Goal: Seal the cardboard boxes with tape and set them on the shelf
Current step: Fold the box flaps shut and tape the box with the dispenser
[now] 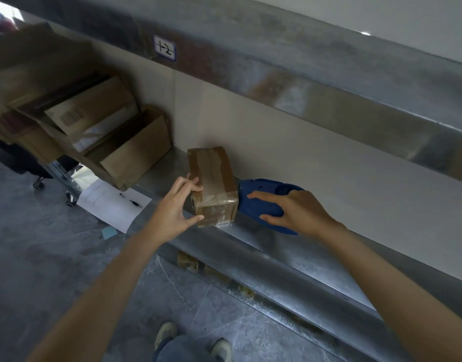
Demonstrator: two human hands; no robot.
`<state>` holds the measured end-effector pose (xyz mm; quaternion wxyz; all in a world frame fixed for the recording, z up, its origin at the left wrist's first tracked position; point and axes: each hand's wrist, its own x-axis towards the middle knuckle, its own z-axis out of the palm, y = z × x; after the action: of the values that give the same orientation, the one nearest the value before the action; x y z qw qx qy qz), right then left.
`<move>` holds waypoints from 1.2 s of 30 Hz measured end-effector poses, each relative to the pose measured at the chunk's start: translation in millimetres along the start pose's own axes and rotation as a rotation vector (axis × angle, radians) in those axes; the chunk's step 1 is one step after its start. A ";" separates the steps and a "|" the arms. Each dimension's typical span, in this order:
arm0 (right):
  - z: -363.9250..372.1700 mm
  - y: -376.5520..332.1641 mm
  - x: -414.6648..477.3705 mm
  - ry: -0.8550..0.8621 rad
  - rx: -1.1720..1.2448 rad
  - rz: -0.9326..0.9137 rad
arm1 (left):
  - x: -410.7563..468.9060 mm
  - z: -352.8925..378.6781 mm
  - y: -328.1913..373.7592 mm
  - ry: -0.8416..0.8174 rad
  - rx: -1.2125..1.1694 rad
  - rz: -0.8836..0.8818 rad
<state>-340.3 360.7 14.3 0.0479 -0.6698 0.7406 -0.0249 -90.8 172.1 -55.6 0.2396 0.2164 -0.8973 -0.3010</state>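
The box (211,178) lay on the metal shelf (290,259), close to its front edge, with brown tape already along its top and round its near end. The step in hand looked like finishing the seal on the box's right side, where the blue tape dispenser (261,197) touched the near right corner.

To do this well, the box would need a firm brace from the left, so that pressure from the dispenser did not slide it along the shelf. The dispenser should run flat against the cardboard, and the loose end of tape should be rubbed down after the cut. Fingertips were best held clear of the dispenser's cutting edge.

The left hand (177,205) reached in from the front edge and pinched the box's left side. Its fingers (192,185) curled onto the top edge and the thumb pressed low at the near end. The right hand (295,212) gripped the dispenser from the right, forefinger laid along its top and thumb underneath. Further left, at the shelf's far end, stood open boxes (136,152).
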 end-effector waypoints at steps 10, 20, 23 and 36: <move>36.6 -17.2 25.1 0.061 -0.021 0.140 | 0.0 1.2 -1.4 -0.003 -0.007 -0.023; 80.8 -8.0 9.1 0.092 0.340 0.436 | 1.8 -0.1 -1.3 0.016 -0.002 -0.028; 81.8 -8.8 7.7 0.065 0.417 0.473 | 1.2 -0.4 -0.5 0.019 0.004 -0.027; 55.6 -12.3 4.2 0.033 0.285 0.509 | -1.1 -7.6 1.8 -0.028 -0.023 -0.026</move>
<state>-322.7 356.8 -39.9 0.1341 -0.4484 0.8746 -0.1268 -86.1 170.7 -49.4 0.2257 0.2211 -0.8941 -0.3175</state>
